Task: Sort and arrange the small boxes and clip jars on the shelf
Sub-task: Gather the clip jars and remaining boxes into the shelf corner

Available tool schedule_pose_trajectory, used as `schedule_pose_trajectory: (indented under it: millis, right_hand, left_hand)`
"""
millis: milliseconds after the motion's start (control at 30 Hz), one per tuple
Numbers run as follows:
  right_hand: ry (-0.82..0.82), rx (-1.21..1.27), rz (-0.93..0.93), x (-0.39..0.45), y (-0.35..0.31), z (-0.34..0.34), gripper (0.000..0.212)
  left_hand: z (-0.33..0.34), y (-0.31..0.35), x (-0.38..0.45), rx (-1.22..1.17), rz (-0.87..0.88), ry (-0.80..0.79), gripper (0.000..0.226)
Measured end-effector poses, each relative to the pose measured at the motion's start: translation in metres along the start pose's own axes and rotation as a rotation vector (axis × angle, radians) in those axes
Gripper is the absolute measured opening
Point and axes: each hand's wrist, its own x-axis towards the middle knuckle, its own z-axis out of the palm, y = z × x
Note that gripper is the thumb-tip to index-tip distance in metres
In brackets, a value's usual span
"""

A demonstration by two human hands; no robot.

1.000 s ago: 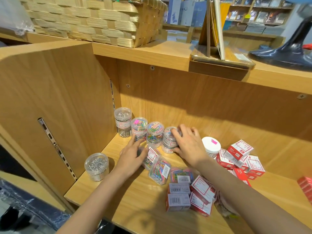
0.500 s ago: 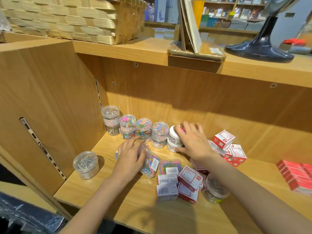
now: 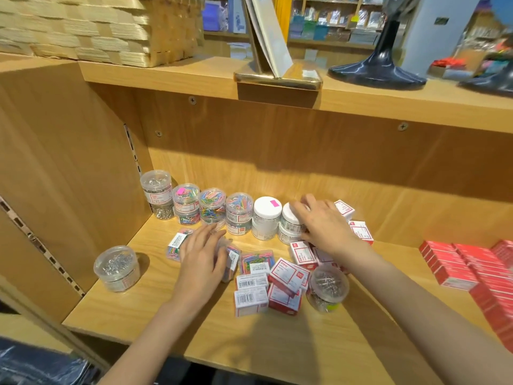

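clip jar stacks in back row [image 3: 211, 209]: 6 | loose jars [image 3: 118, 268]: 2

Right hand [image 3: 323, 226] covers most of the end white-lid jar [image 3: 288, 218]; grip unclear. Left hand [image 3: 201, 255] hides clear clip boxes [image 3: 175, 243] beneath it. Red box stack [image 3: 472, 269] cut off at right edge. Labels unreadable.

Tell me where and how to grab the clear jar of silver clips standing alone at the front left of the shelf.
Grip the clear jar of silver clips round its side wall just under the lid, coming from above and the front. It stands upright and apart from everything else, so fingers can wrap it freely; the left hand is nearer.
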Motion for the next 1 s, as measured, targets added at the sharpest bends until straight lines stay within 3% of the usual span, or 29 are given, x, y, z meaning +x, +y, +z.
schedule_pose_trajectory:
  millis: [233, 333, 433, 567, 733, 900, 1000]
  right_hand:
    - [0.165, 0.271, -0.025, -0.053, 0.014, -0.005, 0.040]
    - [0.133, 0.416, -0.103, -0.077, 0.013, -0.004, 0.045]
    - [0.068, 0.510, -0.056, -0.103, 0.013, 0.004, 0.054]
    - [-0.092, 0.580, 0.005, -0.127, 0.004, 0.027, 0.075]
    - [0.019, 0.678, 0.067, -0.130, -0.003, 0.037, 0.068]
    - [0.239, 0.855, 0.065, -0.107, 0.012, 0.002, 0.070]
    - [0.159, 0.901, 0.052, -0.073, 0.002, -0.016, 0.069]
  left_hand:
    - [-0.002, 0.018, -0.023, -0.138, 0.169, -0.016, 0.046]
    - [-0.004, 0.027, -0.035, -0.178, 0.310, -0.106, 0.051]
    - [0.001, 0.026, -0.049, -0.117, 0.406, -0.188, 0.057]
    - [0.008, 0.022, -0.055, -0.096, 0.408, -0.225, 0.050]
    - [0.007, 0.024, -0.050, -0.106, 0.391, -0.229, 0.045]
    - [-0.002, 0.018, -0.047, -0.133, 0.319, -0.145, 0.045]
    - [-0.013, 0.010, -0.040, -0.106, 0.205, -0.091, 0.050]
